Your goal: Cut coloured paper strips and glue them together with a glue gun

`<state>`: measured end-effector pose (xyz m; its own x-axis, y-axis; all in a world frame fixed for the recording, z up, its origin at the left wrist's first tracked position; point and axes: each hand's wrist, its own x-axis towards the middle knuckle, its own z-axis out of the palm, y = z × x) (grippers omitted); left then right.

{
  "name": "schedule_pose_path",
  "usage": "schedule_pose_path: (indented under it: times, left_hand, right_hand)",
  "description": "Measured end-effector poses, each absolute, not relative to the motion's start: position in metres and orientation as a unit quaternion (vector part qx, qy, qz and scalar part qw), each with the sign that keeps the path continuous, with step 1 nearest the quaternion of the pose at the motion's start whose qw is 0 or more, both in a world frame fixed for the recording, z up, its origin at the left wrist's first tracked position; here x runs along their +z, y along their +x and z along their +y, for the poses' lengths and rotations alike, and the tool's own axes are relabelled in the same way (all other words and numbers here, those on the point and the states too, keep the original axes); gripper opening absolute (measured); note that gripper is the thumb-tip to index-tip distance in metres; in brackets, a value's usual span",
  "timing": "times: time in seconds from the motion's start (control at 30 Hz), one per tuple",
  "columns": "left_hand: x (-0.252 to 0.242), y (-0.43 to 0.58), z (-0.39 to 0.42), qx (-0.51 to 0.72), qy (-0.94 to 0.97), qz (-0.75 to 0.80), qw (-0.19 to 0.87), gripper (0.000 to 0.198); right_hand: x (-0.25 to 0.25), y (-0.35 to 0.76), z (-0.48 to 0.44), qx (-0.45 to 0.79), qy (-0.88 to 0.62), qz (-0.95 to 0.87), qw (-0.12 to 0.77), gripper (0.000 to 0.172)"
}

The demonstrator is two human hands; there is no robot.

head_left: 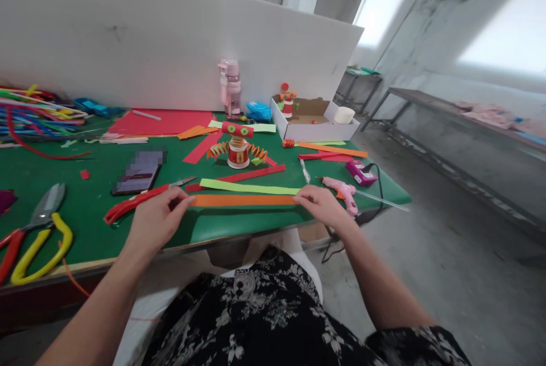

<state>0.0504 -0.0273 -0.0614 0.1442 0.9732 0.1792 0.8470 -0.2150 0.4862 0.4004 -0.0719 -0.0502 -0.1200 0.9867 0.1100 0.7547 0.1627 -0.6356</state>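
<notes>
Stretched level between my hands is an orange paper strip (243, 200), just above the table's front edge. My left hand (158, 215) pinches its left end, and my right hand (318, 204) pinches the right end. Right behind it lies a light green paper strip (249, 186), and a red paper strip (256, 174) lies farther back. A paper-cup figure (238, 152) with folded paper arms and a red rolled head stands behind the strips. Red-handled scissors (136, 204) lie beside my left hand; a pink glue gun (343, 190) lies beside my right.
On the green table (213, 229), yellow-and-red-handled shears (46, 212) and a phone (140, 171) lie left. Pipe cleaners (38, 115) are heaped at the back left. A pink bottle (232, 90) and a white box (315, 127) holding another figure (288, 101) stand behind. A purple device (360, 173) sits right.
</notes>
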Motion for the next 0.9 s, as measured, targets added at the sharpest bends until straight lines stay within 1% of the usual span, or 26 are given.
schedule_pose_path:
  times: [0.07,0.2,0.37,0.5,0.63,0.67,0.73,0.77,0.87,0.9]
  left_hand:
    - [-0.06,0.057,-0.005,0.227,0.763,0.595,0.111,0.027]
    - [-0.063,0.073,0.034,0.188,0.802,0.561,0.078,0.014]
    - [-0.073,0.081,0.047,0.138,0.825,0.547,0.037,0.009]
    - [-0.075,0.077,0.041,0.133,0.837,0.532,0.008,0.009]
    - [-0.073,0.075,0.037,0.142,0.842,0.521,-0.011,0.013]
    - [-0.073,0.075,0.036,0.144,0.843,0.518,-0.015,0.014]
    - [-0.071,0.073,0.034,0.147,0.845,0.513,-0.025,0.015]
    - [-0.07,0.07,0.031,0.147,0.846,0.511,-0.03,0.017]
    - [-0.07,0.054,0.016,0.138,0.849,0.508,-0.043,0.022]
    - [-0.07,0.048,0.008,0.133,0.848,0.511,-0.047,0.023]
  right_hand:
    - [-0.051,0.406,-0.06,0.168,-0.625,-0.72,0.251,0.017]
    - [-0.057,0.413,-0.041,0.139,-0.677,-0.696,0.197,0.012]
    - [-0.068,0.418,-0.031,0.146,-0.68,-0.695,0.182,0.019]
    - [-0.072,0.421,-0.029,0.161,-0.681,-0.692,0.179,0.024]
    - [-0.071,0.418,-0.03,0.168,-0.683,-0.685,0.191,0.017]
    - [-0.071,0.417,-0.031,0.17,-0.682,-0.684,0.195,0.017]
    - [-0.069,0.414,-0.033,0.169,-0.677,-0.686,0.206,0.024]
    - [-0.068,0.413,-0.035,0.162,-0.673,-0.689,0.215,0.024]
    - [-0.065,0.408,-0.045,0.116,-0.643,-0.713,0.256,0.01]
    - [-0.064,0.406,-0.049,0.099,-0.626,-0.726,0.268,0.009]
